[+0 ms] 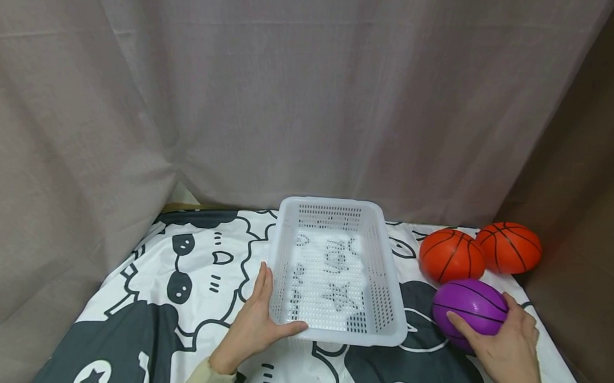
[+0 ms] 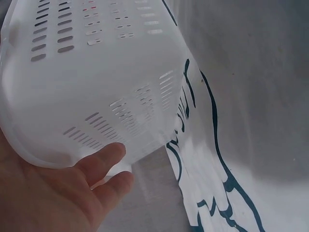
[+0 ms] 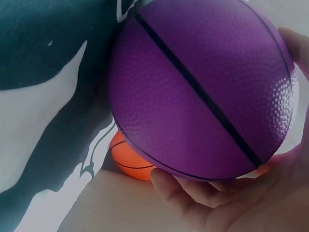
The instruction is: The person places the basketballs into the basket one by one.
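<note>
A white perforated plastic basket stands on the patterned cloth, with no ball inside. My left hand holds its near left corner: the thumb lies along the front rim and the fingers rest against the outer left wall. In the left wrist view two fingertips touch the slotted wall of the basket. To the right, my right hand grips a purple ball with black lines like a basketball. The right wrist view shows the thumb and fingers spread around the purple ball.
Behind the purple ball two orange-red basketballs sit side by side, one nearer and one farther right. Black and white cartoon cloth covers the table. Grey-brown curtains hang along the back and sides.
</note>
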`<state>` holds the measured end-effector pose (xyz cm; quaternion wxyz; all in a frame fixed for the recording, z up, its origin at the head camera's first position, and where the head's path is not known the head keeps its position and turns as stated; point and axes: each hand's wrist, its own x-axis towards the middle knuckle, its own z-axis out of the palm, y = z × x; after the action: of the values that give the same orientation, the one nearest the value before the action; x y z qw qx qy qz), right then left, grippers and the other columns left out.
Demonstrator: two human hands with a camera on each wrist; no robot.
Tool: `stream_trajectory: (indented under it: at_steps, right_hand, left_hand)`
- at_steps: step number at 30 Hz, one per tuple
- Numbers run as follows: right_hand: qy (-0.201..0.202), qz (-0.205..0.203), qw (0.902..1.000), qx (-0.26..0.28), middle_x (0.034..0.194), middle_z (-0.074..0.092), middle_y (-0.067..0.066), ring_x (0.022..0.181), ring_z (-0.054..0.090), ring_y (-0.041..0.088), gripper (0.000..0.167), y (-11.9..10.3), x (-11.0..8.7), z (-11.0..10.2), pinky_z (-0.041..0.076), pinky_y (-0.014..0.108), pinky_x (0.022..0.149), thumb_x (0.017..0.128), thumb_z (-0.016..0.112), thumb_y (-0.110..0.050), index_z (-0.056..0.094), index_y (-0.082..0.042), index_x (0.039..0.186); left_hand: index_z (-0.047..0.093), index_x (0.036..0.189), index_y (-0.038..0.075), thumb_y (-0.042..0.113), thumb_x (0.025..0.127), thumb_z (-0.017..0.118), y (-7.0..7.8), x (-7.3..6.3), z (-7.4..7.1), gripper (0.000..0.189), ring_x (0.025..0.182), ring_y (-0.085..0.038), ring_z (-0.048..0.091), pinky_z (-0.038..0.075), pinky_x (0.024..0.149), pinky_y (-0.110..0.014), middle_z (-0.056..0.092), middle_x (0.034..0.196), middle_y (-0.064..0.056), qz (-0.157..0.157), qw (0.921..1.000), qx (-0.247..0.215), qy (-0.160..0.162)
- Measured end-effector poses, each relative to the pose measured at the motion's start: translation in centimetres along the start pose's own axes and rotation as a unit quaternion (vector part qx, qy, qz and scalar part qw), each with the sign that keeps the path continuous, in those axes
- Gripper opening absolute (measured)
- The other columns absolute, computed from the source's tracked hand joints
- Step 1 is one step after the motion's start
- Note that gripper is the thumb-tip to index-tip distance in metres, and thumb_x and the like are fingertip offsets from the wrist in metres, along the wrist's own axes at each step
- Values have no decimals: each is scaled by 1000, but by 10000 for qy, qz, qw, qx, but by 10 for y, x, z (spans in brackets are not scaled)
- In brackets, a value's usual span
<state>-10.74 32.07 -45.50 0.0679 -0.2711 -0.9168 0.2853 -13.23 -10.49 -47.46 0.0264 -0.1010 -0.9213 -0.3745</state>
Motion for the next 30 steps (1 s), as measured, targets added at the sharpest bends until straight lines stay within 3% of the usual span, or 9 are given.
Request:
stream_trajectory:
  at_steps: [19,30]
  right_hand:
    - [498,-285,9953,786,147,15,31,130,20,51,115,-20,-16,-17,39,75,84,76,78,-50,7,-7,156]
    - [1016,-519,9809,1574,149,22,18,132,27,42,111,-33,-29,-12,37,72,91,70,86,-41,18,-25,156]
  left_hand:
    - [6,155,2,67,62,80,1,-1,0,135,135,-39,36,45,98,-48,-3,162,-13,-48,9999,-96,17]
    - [7,155,2,76,61,73,-1,0,2,137,128,-39,45,50,92,-47,-1,162,-15,-7,9999,-141,45]
